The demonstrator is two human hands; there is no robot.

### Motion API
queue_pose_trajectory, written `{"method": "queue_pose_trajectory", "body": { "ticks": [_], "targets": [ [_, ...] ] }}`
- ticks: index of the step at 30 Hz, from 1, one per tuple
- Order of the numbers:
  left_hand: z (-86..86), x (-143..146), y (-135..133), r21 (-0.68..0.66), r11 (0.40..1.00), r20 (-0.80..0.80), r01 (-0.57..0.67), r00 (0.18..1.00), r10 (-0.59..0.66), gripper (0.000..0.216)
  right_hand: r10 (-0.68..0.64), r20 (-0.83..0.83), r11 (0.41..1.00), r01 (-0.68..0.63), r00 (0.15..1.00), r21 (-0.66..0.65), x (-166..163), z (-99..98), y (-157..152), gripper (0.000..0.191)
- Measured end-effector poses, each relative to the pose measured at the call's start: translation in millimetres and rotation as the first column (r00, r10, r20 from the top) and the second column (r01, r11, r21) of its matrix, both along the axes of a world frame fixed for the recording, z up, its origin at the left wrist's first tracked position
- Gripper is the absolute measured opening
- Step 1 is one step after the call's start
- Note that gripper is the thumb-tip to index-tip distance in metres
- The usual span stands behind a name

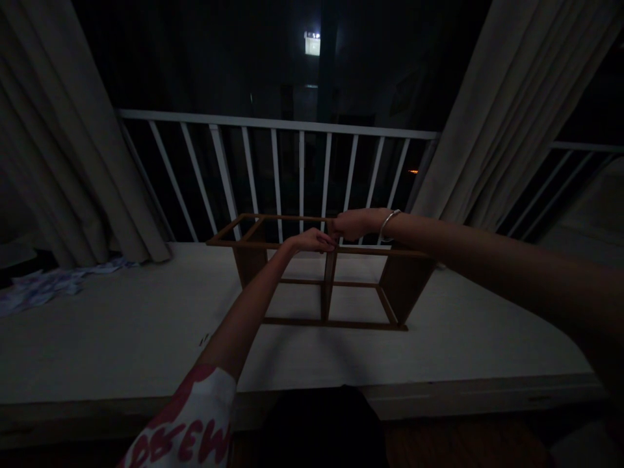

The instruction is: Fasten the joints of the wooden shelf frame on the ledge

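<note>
A brown wooden shelf frame lies on the pale ledge, with thin rails, two end panels and a middle divider. My left hand reaches in from below, its fingers pinched at the upper rail where the divider meets it. Just beyond it, my right hand is closed, with the fingers bent down at the divider's top edge. Whatever small thing may be in the right fingers is hidden by the hand and the dim light. A silver bangle circles the right wrist.
The pale ledge runs under a dark window with a white railing. Beige curtains hang at both sides. Crumpled patterned cloth or paper lies at the left. Small dark pieces lie beside my left forearm.
</note>
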State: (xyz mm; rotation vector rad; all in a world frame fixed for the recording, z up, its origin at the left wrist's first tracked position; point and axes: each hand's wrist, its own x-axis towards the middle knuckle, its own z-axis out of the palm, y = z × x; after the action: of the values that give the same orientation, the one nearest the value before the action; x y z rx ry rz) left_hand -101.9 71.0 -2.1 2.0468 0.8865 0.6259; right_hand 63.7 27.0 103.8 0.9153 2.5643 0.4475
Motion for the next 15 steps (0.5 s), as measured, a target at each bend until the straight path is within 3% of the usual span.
{"method": "queue_pose_trajectory", "body": {
  "ticks": [4,12,15],
  "targets": [
    [0.1,0.2,-0.3,0.002,1.0,0.003,-0.002,1.0,0.002,0.042,0.12,0.044,0.985,-0.124,0.992,0.118,3.5,2.1,-6.4,0.026],
    [1.6,-0.5,-1.7,-0.014,0.999,0.0,-0.029,1.0,0.029,0.044,0.189,0.067,0.949,-0.199,0.98,0.244,8.4,-3.2,-1.0,0.025],
    [2.5,-0.2,-3.0,-0.01,1.0,0.004,-0.011,1.0,0.011,0.044,0.166,0.046,0.941,-0.172,0.985,0.293,9.2,-6.6,2.3,0.028]
  ]
}}
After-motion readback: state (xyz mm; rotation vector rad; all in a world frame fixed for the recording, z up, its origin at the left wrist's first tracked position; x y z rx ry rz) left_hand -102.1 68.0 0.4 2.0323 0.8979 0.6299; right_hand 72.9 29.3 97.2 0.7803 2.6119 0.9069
